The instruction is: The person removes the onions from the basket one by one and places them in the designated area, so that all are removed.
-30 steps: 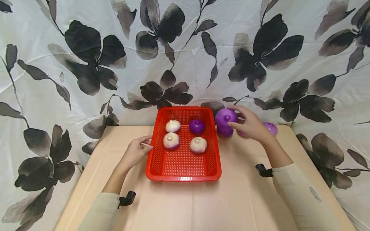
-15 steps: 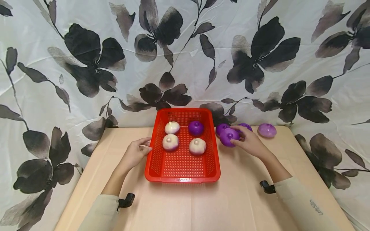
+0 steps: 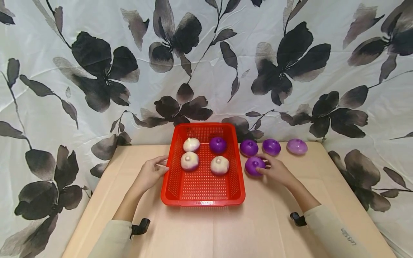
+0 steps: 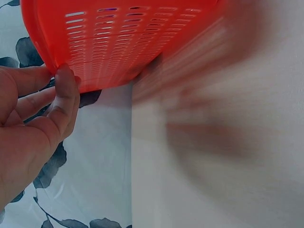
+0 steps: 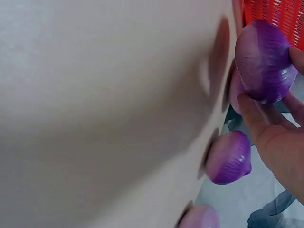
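My right hand [image 3: 272, 168] grips a purple onion [image 3: 255, 166] just right of the basket. In the right wrist view the fingers and thumb curl round that onion [image 5: 266, 61], which stands off the table. My left hand [image 3: 151, 172] holds the left rim of the red plastic basket [image 3: 203, 203]. In the left wrist view its fingertips pinch the basket's edge [image 4: 40, 33]. Inside the basket lie a dark purple onion [image 3: 217, 145], a whitish onion [image 3: 191, 144], and two pale onions with purple undersides, one at left [image 3: 189, 161] and one at right [image 3: 220, 165].
Along the table's back edge sit a purple onion [image 3: 248, 147] beside the basket, another purple onion [image 3: 271, 147], and a lighter pinkish-purple onion [image 3: 297, 146]. A floral cloth [image 3: 206, 71] hangs behind the light wooden table [image 3: 213, 233].
My right hand has brought its onion from above the back row toward the front and lower, so the onions behind now show. The left hand has stayed at the basket's rim.
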Motion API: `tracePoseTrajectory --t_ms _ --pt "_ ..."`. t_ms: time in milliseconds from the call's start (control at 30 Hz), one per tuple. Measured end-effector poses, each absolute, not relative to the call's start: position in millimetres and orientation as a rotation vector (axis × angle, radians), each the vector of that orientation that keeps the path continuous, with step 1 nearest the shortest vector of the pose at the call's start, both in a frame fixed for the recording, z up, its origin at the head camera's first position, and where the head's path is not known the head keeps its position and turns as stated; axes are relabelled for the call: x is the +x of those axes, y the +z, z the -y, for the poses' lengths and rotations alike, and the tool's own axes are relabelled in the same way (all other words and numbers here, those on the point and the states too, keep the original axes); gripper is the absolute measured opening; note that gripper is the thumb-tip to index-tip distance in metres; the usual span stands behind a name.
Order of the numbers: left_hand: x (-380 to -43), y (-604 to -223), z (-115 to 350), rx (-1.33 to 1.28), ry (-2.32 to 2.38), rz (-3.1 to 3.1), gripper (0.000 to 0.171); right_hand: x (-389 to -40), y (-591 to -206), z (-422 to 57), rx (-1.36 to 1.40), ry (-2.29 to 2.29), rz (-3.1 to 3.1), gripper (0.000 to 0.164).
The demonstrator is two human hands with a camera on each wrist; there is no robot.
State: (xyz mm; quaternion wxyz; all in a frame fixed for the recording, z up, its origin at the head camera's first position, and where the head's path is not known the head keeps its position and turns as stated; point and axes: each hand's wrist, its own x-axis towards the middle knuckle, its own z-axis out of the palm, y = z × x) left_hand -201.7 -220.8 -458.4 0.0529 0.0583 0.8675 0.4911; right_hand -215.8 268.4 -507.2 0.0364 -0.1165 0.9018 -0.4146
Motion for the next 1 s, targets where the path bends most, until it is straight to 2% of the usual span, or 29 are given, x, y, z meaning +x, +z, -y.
tracePoseTrajectory --t_ms 567,1000 --pt "-201.1 -459.9 221.0 0.164 1.490 -2.645 0.050 -214.4 -524.1 -267.4 -0.331 -1.282 -2.755 0.054" --pt "-201.5 -460.5 221.8 0.176 1.487 -2.658 0.049 -216.7 -519.7 -262.2 -0.250 -1.193 -2.767 0.060"
